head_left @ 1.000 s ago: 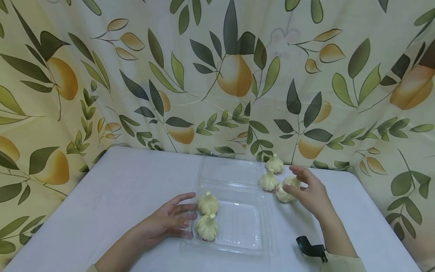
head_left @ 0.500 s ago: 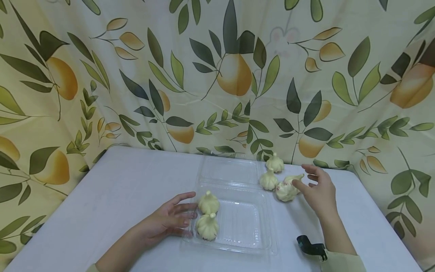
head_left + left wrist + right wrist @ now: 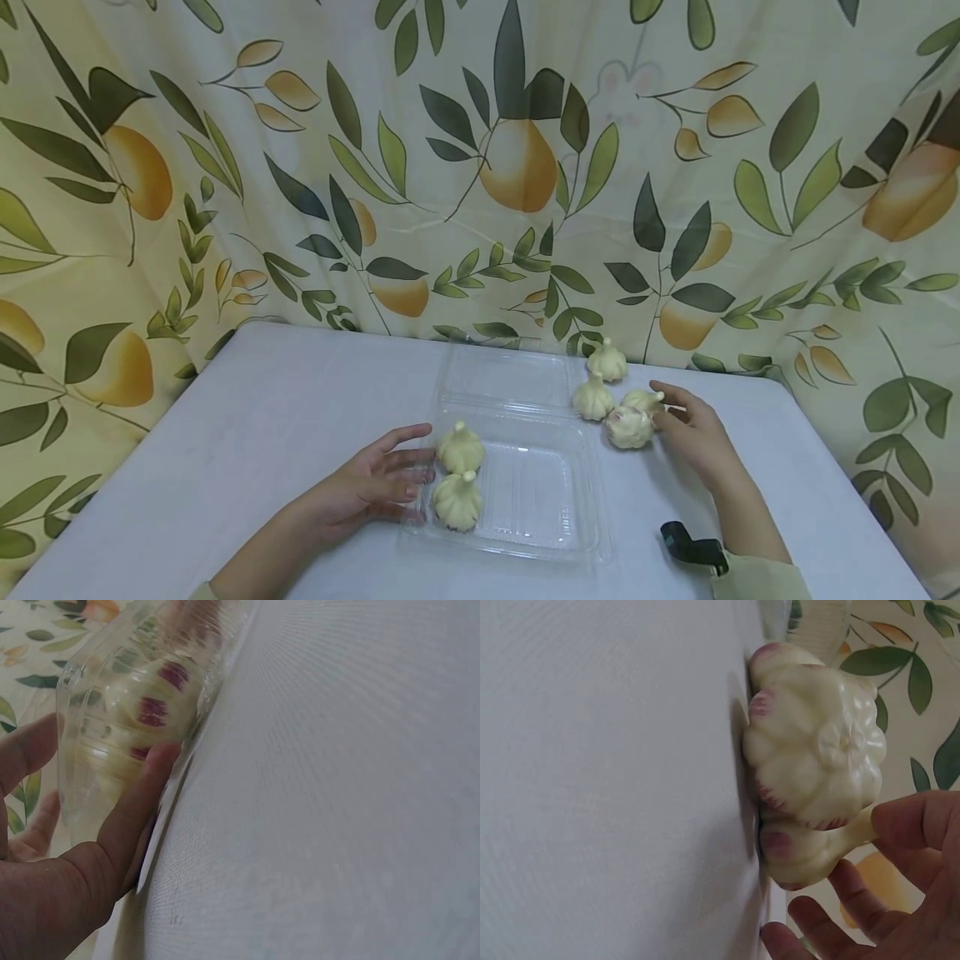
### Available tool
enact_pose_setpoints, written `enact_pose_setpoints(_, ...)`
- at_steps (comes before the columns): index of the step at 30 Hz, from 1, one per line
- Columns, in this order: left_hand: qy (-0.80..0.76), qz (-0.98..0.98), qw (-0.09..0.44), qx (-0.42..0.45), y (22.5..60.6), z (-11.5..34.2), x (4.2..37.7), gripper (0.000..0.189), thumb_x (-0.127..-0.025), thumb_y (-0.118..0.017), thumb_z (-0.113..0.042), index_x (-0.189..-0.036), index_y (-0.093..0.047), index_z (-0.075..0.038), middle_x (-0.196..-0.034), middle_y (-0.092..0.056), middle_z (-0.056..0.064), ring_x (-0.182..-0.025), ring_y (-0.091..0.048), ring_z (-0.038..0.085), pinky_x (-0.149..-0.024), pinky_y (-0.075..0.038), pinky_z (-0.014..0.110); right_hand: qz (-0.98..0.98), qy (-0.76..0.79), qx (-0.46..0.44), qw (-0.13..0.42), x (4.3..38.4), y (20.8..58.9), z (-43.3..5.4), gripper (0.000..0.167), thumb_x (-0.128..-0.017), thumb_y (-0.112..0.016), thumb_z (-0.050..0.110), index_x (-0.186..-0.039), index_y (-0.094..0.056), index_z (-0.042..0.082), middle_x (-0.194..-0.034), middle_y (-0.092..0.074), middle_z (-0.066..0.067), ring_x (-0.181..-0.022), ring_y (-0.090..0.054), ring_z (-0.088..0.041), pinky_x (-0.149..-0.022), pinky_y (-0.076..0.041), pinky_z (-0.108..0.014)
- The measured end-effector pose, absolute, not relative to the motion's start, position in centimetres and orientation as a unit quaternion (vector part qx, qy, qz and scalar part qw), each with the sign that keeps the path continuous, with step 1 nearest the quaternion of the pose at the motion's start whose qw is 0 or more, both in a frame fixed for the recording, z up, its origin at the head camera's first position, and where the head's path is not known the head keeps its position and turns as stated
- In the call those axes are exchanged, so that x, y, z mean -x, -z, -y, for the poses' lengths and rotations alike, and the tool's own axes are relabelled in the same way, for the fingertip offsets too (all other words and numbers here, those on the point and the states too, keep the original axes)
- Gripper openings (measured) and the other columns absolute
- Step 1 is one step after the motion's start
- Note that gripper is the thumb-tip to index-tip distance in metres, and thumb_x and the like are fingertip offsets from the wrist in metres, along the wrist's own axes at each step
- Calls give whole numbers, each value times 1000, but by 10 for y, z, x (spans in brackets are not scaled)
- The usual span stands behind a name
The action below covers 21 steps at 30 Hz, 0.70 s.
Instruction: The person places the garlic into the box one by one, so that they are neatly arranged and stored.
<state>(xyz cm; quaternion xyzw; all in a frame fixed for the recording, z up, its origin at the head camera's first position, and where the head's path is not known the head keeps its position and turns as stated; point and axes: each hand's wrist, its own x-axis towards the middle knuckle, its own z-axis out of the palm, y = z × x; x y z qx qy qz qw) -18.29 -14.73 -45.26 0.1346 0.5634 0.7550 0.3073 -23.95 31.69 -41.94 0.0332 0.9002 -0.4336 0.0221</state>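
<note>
A clear plastic clamshell container (image 3: 532, 546) lies with its lid folded back on the table. Two pale garlic bulbs, a rear one (image 3: 461, 448) and a front one (image 3: 457, 502), sit along its left side. My left hand (image 3: 367, 487) rests with spread fingers against the container's left wall; the left wrist view has a fingertip (image 3: 161, 754) on the plastic. To the right, my right hand (image 3: 693, 429) has thumb and fingers around the stem of a garlic bulb (image 3: 802, 855). Partly covering that bulb is another garlic bulb (image 3: 628, 428), lying tipped over, purple streaks showing.
Two more garlic bulbs, one near (image 3: 593, 400) and one far (image 3: 607, 362), stand beside the lid (image 3: 502, 375). A white cloth covers the table (image 3: 300, 400). A leaf-and-fruit patterned curtain (image 3: 450, 250) hangs behind it. A black device (image 3: 690, 546) is at the right wrist.
My right hand first drew back to the right from the bulbs, then came down and left to the rear bulb's stem. The tipped bulb shifted slightly. The left hand stayed still.
</note>
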Motion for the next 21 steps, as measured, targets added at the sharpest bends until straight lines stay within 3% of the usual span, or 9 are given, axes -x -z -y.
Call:
enact_pose_setpoints(7,-754,-566,307,-130,452,147,182,83,-91,-66,-3,-158,-20,-15,-159,-27,24,-135,-44,34,-93,-53,53,-905,420,-26,60,242,426,-325,58,-95,-61,12,-149,-41,6,-152,-28,-37,-136,-32,-58,-108,-32,-67)
enact_pose_setpoints(12,-754,-567,307,-128,452,147,182,82,-91,-65,-2,-158,-21,-15,-158,-29,24,-135,-45,33,-93,-53,52,-903,424,-29,56,242,427,-323,54,-91,-67,12,-140,-47,4,-147,-38,-35,-134,-37,-52,-106,-33,-67)
enact_pose_setpoints(21,-754,-565,307,-132,450,146,182,81,-92,-65,-2,-158,-21,-15,-159,-28,24,-135,-45,34,-94,-53,52,-909,414,-51,23,240,424,-320,43,-93,-67,18,-130,-51,4,-139,-47,-29,-123,-51,-48,-93,-46,-50)
